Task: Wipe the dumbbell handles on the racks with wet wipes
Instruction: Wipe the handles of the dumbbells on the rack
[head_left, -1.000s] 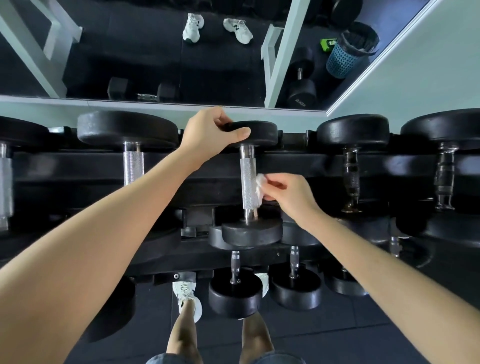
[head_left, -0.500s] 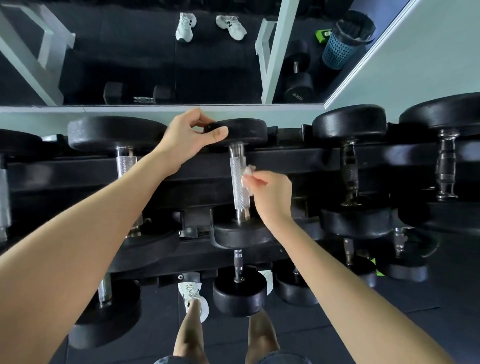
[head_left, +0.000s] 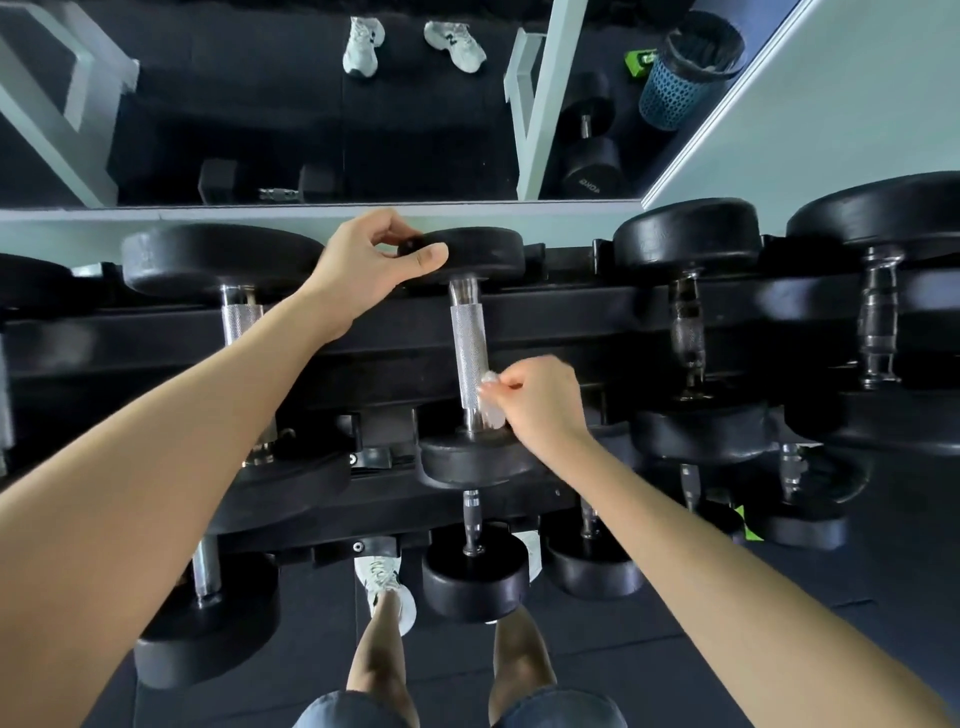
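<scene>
Black rack (head_left: 571, 332) on a dark rubber floor (head_left: 883, 597), with a mirror (head_left: 260, 104) behind. Left hand (head_left: 363, 265) grips the dumbbell's far head (head_left: 483, 254). Right hand (head_left: 540, 400) pinches the wipe (head_left: 491, 410) against the handle (head_left: 467, 353), lower than half a second ago.

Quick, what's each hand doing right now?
Left hand: closed, gripping the far weight head of the dumbbell.
Right hand: closed, pinching the wet wipe against the handle.

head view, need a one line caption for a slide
Left hand grips the far dumbbell head while the right hand presses a wet wipe to its knurled handle.
</scene>
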